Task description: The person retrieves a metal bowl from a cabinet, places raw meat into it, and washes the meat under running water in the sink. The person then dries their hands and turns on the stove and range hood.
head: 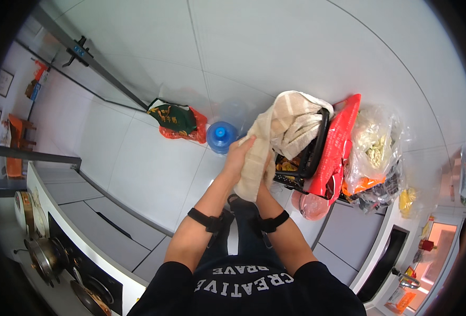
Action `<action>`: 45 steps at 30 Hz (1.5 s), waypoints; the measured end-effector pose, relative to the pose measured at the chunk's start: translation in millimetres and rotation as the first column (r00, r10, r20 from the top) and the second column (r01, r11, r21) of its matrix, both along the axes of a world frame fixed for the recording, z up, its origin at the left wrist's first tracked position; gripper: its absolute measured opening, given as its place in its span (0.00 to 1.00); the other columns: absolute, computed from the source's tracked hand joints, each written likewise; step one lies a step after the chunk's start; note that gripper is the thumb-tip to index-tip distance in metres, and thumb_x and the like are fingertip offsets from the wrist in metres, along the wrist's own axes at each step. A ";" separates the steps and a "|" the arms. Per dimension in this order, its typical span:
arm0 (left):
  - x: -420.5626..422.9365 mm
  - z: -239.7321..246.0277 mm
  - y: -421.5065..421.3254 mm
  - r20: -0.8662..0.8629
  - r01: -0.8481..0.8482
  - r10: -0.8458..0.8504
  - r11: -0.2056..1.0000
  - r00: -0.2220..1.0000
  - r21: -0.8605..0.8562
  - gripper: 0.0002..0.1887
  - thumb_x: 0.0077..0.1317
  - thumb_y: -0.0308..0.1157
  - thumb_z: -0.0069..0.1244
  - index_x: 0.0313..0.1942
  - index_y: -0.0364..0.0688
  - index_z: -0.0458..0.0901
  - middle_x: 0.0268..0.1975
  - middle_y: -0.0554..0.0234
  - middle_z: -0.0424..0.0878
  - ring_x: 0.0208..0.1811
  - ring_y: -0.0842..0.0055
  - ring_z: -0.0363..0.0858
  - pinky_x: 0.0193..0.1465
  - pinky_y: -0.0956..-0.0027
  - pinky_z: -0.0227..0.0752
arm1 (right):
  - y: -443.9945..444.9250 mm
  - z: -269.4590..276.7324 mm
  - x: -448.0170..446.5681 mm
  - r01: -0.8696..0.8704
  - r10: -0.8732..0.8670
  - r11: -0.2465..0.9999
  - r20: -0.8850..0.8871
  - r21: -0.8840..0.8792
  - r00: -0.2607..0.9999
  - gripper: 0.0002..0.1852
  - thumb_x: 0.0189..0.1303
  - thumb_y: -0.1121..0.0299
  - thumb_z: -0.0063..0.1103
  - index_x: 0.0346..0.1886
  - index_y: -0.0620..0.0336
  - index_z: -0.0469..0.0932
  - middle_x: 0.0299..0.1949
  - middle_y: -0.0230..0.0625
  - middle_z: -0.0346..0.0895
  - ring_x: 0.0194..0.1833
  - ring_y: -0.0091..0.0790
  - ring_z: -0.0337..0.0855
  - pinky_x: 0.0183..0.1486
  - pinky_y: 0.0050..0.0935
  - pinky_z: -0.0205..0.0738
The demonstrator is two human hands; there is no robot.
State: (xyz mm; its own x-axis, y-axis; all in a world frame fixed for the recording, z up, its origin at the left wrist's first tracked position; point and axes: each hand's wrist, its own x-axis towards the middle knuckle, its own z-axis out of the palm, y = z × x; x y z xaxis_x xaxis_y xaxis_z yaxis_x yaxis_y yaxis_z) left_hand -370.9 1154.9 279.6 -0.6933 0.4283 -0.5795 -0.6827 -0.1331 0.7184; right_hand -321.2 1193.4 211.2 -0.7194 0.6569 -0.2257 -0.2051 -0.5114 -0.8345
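My left hand (pixel 239 155) grips the left side of a beige towel (pixel 256 158), its fingers curled on the cloth. On the towel's other side, my right hand (pixel 269 166) is mostly covered by the cloth, with only part of it showing. The towel hangs down between my forearms, and its upper part seems to run into a bunched, checked cloth (pixel 296 126) on top of a black basket (pixel 323 146); where one cloth ends I cannot tell. Yellow and orange packets (pixel 289 164) show inside the basket.
A blue water jug (pixel 220 138) and a green bag (pixel 175 118) stand left of my hands. Right of the basket are a red bag (pixel 335 146), clear plastic bags of vegetables (pixel 375 148) and a pink container (pixel 311 204). A stove (pixel 86 260) is at lower left, a sink (pixel 383 264) at lower right.
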 end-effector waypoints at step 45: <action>7.0 -37.3 52.1 -0.133 0.152 -0.140 0.985 0.981 0.086 0.26 0.71 0.47 0.35 0.61 0.38 0.67 0.58 0.61 0.72 0.58 0.75 0.67 0.61 0.69 0.60 | 41.5 1.6 -59.7 -0.099 0.090 0.993 0.129 0.060 0.987 0.20 0.70 0.58 0.41 0.57 0.61 0.62 0.54 0.37 0.62 0.55 0.32 0.61 0.61 0.30 0.55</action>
State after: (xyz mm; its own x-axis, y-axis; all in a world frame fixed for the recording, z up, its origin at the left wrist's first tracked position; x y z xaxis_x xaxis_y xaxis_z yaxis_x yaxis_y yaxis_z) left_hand -363.8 1206.9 242.3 -0.6841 0.5795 -0.4430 -0.6044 -0.1103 0.7890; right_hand -380.9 1234.8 212.8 -0.7475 0.6038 -0.2770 -0.0493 -0.4663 -0.8833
